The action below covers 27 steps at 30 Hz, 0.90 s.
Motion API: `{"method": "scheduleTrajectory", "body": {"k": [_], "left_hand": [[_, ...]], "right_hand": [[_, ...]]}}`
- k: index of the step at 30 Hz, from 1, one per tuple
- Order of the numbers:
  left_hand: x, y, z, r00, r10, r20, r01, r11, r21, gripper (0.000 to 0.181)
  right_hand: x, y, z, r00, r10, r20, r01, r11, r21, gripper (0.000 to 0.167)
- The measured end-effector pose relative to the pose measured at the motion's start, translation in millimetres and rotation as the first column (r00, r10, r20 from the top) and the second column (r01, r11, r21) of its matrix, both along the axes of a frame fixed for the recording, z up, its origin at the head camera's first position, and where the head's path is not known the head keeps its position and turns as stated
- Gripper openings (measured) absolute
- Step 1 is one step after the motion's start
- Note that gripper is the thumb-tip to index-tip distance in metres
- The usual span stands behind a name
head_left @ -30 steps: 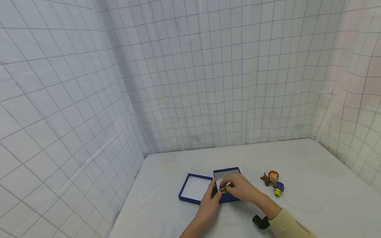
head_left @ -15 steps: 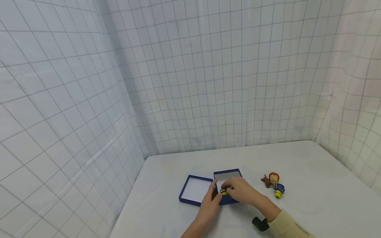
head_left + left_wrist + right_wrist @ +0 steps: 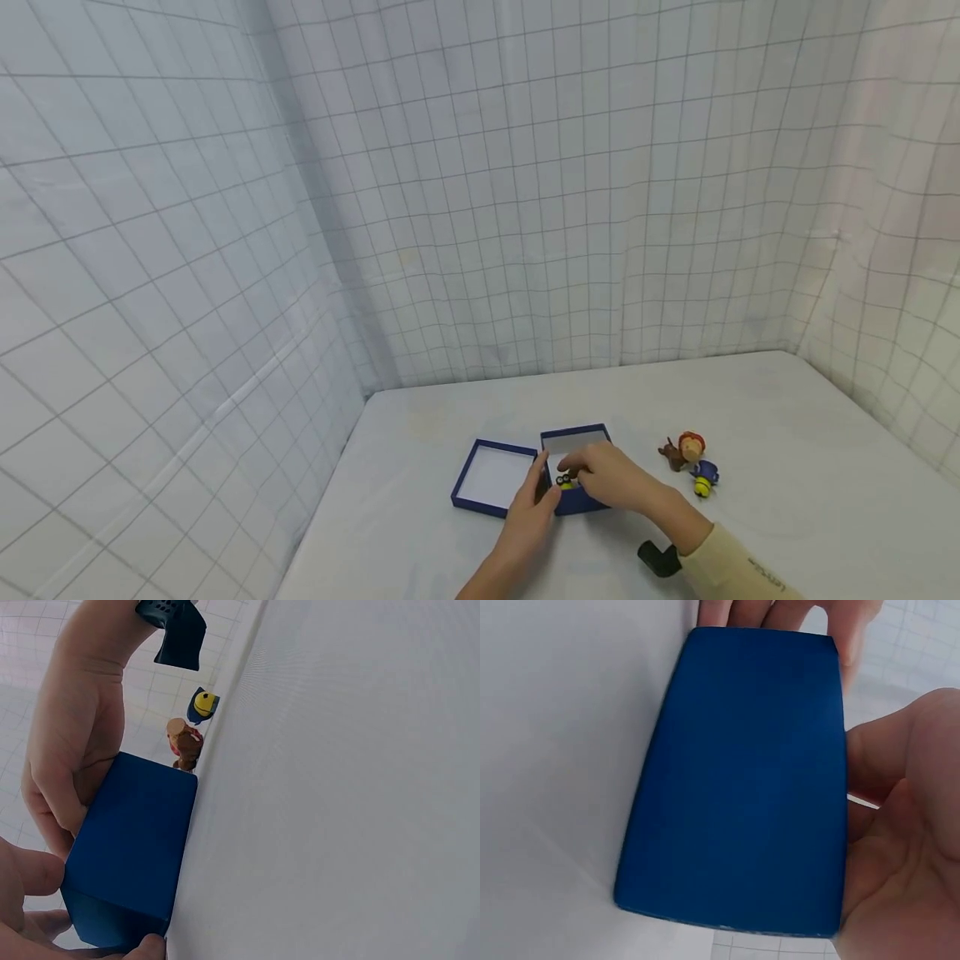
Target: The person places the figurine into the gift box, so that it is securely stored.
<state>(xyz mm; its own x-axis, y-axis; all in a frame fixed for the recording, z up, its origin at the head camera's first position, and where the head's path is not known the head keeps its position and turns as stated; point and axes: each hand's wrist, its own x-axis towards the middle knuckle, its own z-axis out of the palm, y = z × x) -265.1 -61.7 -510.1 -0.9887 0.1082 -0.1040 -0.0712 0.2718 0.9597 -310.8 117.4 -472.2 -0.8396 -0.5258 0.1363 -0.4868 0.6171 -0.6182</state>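
Observation:
An open blue box with a pale inside stands on the table. My left hand lies along its left side, fingers fairly straight, thumb at the near left corner. Inside is a small yellow toy figure with round goggle eyes, partly hidden. My right hand reaches over the near wall, its fingers bent down beside the figure. In both wrist views the blue box hides these fingertips, so whether they pinch anything does not show. The right wrist view shows the box's outer wall close up.
A shallow blue lid lies inside up, left of the box. Right of it are a brown animal toy, a red-haired toy figure and a blue-and-yellow toy figure. A dark bent piece sits by the right cuff. Gridded curtains border the table.
My right fingers have shifted slightly on the yellow toy figure, whose goggle eyes now lie left of and below the bent index finger. The left hand, box and lid stay put.

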Motion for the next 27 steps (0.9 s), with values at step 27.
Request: {"method": "scheduleTrajectory", "body": {"k": [27], "left_hand": [[-4.5,2.3,-4.0,0.999,0.030,0.019,-0.030,1.000,-0.010,0.058]], "right_hand": [[-9.2,29,9.8,0.997,-0.060,-0.041,0.052,0.983,-0.175,0.024]]}}
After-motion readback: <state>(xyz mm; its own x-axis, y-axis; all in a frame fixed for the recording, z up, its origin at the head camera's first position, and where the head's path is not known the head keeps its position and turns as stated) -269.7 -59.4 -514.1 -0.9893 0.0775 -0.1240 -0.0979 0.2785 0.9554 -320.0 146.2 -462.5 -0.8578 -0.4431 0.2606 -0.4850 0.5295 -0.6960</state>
